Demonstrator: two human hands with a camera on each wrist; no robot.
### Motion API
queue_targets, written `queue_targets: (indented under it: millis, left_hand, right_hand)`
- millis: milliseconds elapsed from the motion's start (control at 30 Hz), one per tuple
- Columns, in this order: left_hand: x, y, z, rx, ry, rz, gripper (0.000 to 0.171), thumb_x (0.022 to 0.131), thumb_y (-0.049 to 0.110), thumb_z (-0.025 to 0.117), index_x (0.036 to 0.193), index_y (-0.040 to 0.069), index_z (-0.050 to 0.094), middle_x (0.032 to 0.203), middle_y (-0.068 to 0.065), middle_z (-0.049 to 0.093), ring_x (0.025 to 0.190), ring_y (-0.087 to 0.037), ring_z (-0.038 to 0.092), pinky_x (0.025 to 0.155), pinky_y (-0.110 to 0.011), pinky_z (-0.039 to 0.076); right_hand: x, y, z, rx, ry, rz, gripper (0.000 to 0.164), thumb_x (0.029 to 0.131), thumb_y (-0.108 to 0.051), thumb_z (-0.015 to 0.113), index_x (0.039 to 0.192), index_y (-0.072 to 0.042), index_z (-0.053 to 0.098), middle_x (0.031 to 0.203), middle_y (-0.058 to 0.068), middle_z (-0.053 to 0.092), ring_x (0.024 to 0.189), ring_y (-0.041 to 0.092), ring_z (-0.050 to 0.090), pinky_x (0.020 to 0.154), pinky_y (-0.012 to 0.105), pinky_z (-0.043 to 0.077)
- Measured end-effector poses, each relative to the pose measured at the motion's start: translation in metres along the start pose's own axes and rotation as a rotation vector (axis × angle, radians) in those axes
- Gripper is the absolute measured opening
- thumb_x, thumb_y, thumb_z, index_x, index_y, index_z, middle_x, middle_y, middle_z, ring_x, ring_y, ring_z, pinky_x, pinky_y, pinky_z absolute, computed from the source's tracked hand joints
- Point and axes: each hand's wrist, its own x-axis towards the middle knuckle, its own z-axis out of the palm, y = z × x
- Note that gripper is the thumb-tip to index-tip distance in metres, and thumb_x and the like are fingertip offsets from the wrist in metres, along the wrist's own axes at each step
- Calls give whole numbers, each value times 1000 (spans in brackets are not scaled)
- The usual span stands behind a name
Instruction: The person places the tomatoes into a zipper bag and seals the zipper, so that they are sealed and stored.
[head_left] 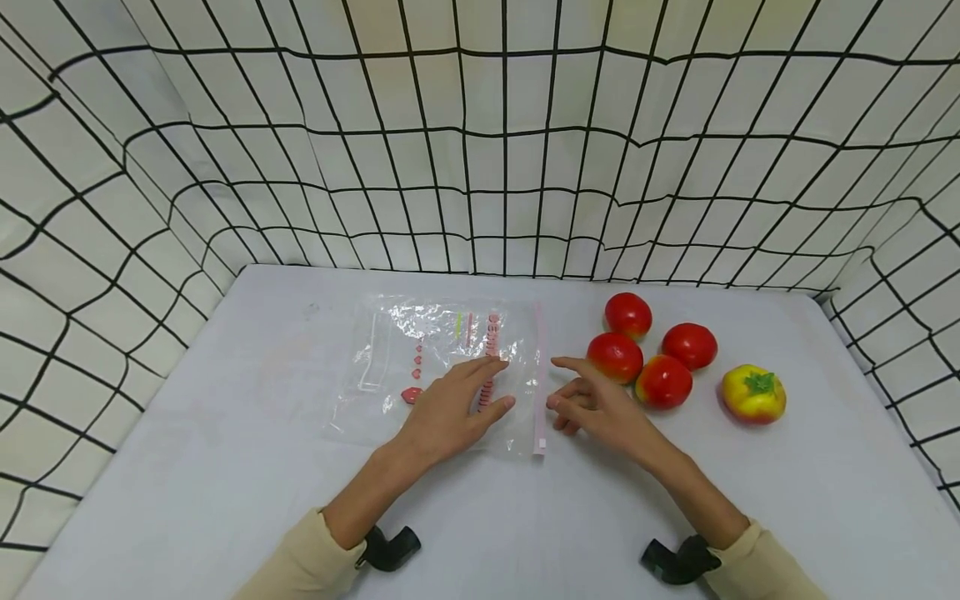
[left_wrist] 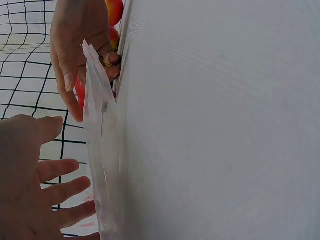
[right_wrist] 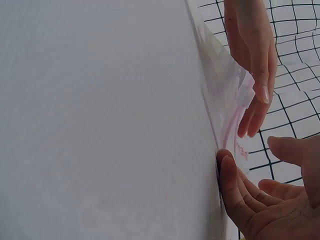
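Note:
A clear zip bag [head_left: 450, 392] with red print lies flat on the table, its pink slider strip [head_left: 539, 375] facing right. Over its right half my left hand [head_left: 450, 408] hovers, fingers spread and holding nothing. The left wrist view also shows that hand [left_wrist: 35, 175] with fingers apart beside the bag's raised edge [left_wrist: 97, 115]. Just right of the strip is my right hand [head_left: 600, 412], index finger extended and the other fingers loosely bent. In the right wrist view the right hand's fingertips [right_wrist: 227, 167] are right at the bag's edge, with nothing gripped.
Several shiny red tomatoes [head_left: 628, 316] are grouped right of the bag, close beyond the right hand. Farther right sits a yellow-red fruit [head_left: 753, 394] with a green leafy top. Black netting [head_left: 504, 133] over white walls borders the white table [head_left: 225, 467] at the back and sides.

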Motion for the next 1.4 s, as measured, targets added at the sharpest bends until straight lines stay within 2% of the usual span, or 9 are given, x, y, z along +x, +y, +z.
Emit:
queue_targets:
  millis: [267,533,800,1033,1167,1233,1400]
  left_hand:
    - [1,-1,2,-17,-7,-5,60,99,43,68,153,21,53,159,-2,53,150,-25,47,122,-51,43]
    - [0,-5,6,20,-14,34,67,94,40,76,152,15,53,156,-4,55,148,-25,48,122,-49,44]
    - [0,-5,9,4,-20,28,72,90,38,81,152,14,52,156,-5,54,149,-27,47,123,-49,43]
    - [-2,-4,8,-29,-24,28,72,91,37,80,153,15,51,159,-5,51,151,-27,43,125,-49,40]
    - [-2,-4,9,-66,-28,28,69,92,36,79,152,15,52,161,-5,49,153,-26,41,126,-46,39]
    - [-1,-4,9,-99,-29,32,67,92,36,79,151,15,53,161,-5,49,153,-26,40,127,-46,38]
    - [1,-4,13,-168,-26,47,65,92,37,77,149,15,56,162,-8,47,155,-30,37,127,-50,36]
  right_hand:
    - [1,-4,3,60,-45,7,66,99,-15,71,155,-2,39,116,23,74,88,24,79,86,32,65]
    - [2,-3,5,142,-64,61,64,99,-9,68,154,3,36,120,27,70,94,28,79,86,31,65]
    - [3,-3,14,164,28,106,65,96,-11,73,152,-2,42,140,26,58,102,28,79,93,32,63]
    - [5,-3,21,163,140,160,71,93,-13,77,153,-8,41,143,21,55,105,26,78,101,39,60]
    - [5,-6,21,177,164,171,76,91,-16,79,155,-10,39,144,21,57,105,27,77,103,41,59]
    - [5,-7,20,196,149,164,78,90,-17,79,155,-12,38,142,20,60,106,26,77,102,39,60]
    - [7,-4,18,265,65,113,76,93,-13,75,158,-11,35,128,23,71,99,19,77,95,23,60]
